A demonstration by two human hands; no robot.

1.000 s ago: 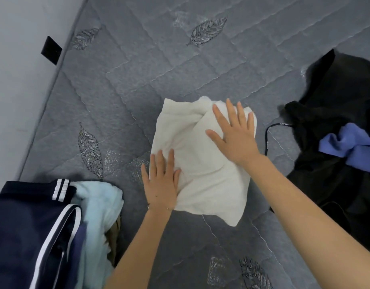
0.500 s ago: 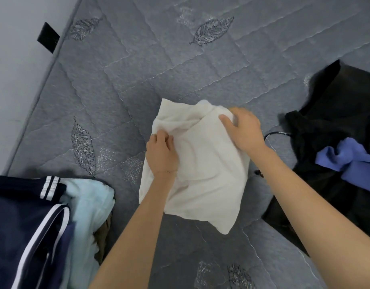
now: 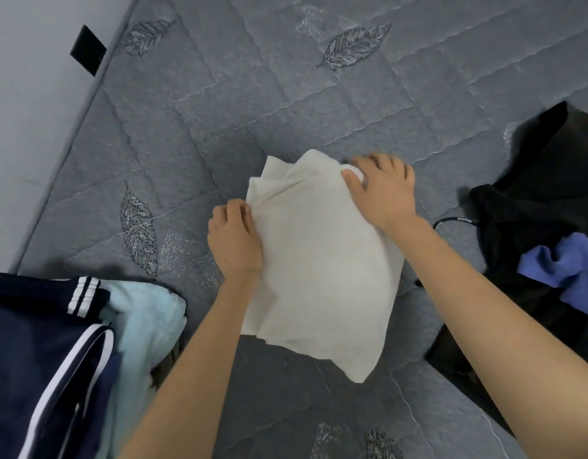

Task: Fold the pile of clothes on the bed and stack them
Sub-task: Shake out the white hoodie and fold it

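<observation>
At seven o'clock lie two stacked garments, a navy white-striped jacket [image 3: 37,352] over a pale blue towel [image 3: 143,323]. At centre both hands are closed on one folded cream garment [image 3: 322,279] on the grey mattress [image 3: 252,111], the left hand [image 3: 234,240] pinching its nine o'clock edge and the right hand [image 3: 383,190] its one o'clock corner, so I judge the fold finished and the carry to the stack next, keeping its layers together. At three o'clock wait two unfolded pieces, a black garment [image 3: 534,200] and a purple cloth [image 3: 570,270]

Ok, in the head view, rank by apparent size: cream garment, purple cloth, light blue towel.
1. cream garment, clearly largest.
2. light blue towel, partly hidden under the navy garment, so its true extent is unsure.
3. purple cloth, cut off by the frame edge.
</observation>
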